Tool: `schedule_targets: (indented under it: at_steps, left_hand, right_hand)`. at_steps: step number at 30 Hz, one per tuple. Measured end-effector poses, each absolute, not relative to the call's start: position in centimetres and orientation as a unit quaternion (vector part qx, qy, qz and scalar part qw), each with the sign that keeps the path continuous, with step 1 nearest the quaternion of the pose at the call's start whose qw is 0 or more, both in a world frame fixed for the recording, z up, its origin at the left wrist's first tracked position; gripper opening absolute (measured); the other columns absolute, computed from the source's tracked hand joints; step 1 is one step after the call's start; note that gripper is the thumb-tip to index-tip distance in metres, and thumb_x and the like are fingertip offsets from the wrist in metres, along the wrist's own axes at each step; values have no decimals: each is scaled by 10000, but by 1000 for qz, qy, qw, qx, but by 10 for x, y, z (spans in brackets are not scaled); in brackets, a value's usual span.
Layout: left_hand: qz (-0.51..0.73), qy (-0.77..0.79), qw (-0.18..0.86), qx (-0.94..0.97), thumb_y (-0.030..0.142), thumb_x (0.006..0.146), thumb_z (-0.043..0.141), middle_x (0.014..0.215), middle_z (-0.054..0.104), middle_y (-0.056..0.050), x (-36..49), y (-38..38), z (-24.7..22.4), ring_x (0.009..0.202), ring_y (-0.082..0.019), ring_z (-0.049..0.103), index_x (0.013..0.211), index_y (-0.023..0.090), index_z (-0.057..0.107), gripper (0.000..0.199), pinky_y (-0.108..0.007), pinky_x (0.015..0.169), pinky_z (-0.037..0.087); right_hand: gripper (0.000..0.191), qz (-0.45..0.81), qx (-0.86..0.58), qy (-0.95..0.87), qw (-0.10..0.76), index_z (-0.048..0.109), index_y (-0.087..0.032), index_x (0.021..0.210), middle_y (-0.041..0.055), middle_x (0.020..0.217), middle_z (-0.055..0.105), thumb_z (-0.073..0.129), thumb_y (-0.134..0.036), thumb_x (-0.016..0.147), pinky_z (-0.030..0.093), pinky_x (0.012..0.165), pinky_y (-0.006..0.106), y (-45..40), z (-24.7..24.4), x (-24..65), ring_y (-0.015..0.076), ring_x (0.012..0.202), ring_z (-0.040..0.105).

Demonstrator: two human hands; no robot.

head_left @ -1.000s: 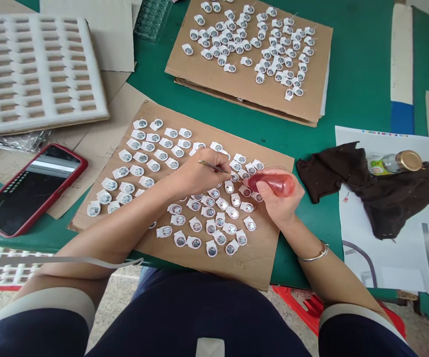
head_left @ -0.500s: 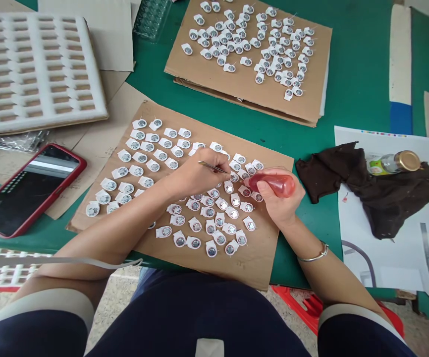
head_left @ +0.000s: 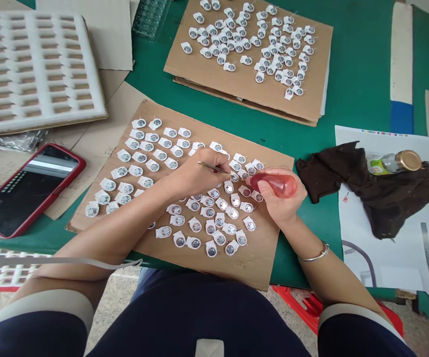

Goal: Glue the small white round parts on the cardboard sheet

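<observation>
My left hand pinches a thin metal tool, which looks like tweezers, its tip by a small white piece with a round silver part near the right of the brown cardboard sheet. My right hand is closed around a translucent red squeeze bottle, its nozzle pointing left, close to the tool's tip. Several such white pieces lie spread over the cardboard around and below both hands. Some are hidden under my left hand and forearm.
A second cardboard stack with more pieces lies at the back. At left are a red-cased phone and a white foam tray. At right, a capped glass jar and dark cloth rest on white paper.
The red bottle and my right hand have shifted very slightly to the right, its nozzle a little away from the tool's tip. My left hand has stayed in place.
</observation>
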State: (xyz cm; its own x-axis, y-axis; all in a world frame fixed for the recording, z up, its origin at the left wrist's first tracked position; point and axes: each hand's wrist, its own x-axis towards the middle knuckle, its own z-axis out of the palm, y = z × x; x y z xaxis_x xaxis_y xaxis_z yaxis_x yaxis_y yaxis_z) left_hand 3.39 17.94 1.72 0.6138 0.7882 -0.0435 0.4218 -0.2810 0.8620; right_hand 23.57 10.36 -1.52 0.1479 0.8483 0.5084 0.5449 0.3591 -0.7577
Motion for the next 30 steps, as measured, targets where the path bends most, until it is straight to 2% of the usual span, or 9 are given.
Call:
schedule_targets:
  at_steps: [18, 23, 26, 28, 30]
  left_hand:
    - [202, 381, 452, 781, 85, 700, 539, 620, 635, 1, 34, 178, 21, 577, -89, 564, 635, 137, 632, 125, -187, 503, 390]
    - [202, 385, 456, 776, 103, 704, 546, 606, 630, 2, 34, 178, 20, 559, -90, 563, 632, 135, 631, 116, -185, 486, 391]
    - [200, 386, 447, 782, 109, 707, 559, 620, 635, 1, 34, 177, 23, 557, -88, 564, 632, 139, 633, 110, -186, 494, 398]
    - [203, 392, 439, 783, 119, 714, 568, 648, 645, -1, 33, 176, 27, 568, -90, 568, 659, 146, 645, 99, -189, 503, 403]
    - [214, 403, 423, 783, 135, 730, 573, 667, 649, -3, 32, 175, 31, 573, -91, 566, 696, 155, 656, 92, -192, 504, 402]
  right_hand:
    - [318, 124, -543, -668, 494, 568, -211, 923, 43, 859, 651, 723, -288, 657, 546, 694, 382, 100, -12, 232, 187, 803, 634]
    - [294, 167, -561, -610, 535, 578, -202, 908, 45, 869, 642, 699, -338, 677, 542, 690, 377, 102, -14, 238, 188, 792, 637]
    - [262, 209, -569, -523, 599, 539, -207, 915, 38, 831, 623, 597, -409, 760, 531, 534, 326, 112, -11, 249, 182, 712, 646]
    - [238, 251, -563, -481, 623, 507, -220, 918, 26, 789, 603, 540, -423, 798, 473, 408, 280, 123, -2, 256, 162, 609, 633]
    - [210, 278, -551, -471, 630, 486, -236, 905, 16, 767, 589, 528, -417, 808, 426, 351, 260, 135, 10, 260, 149, 547, 618]
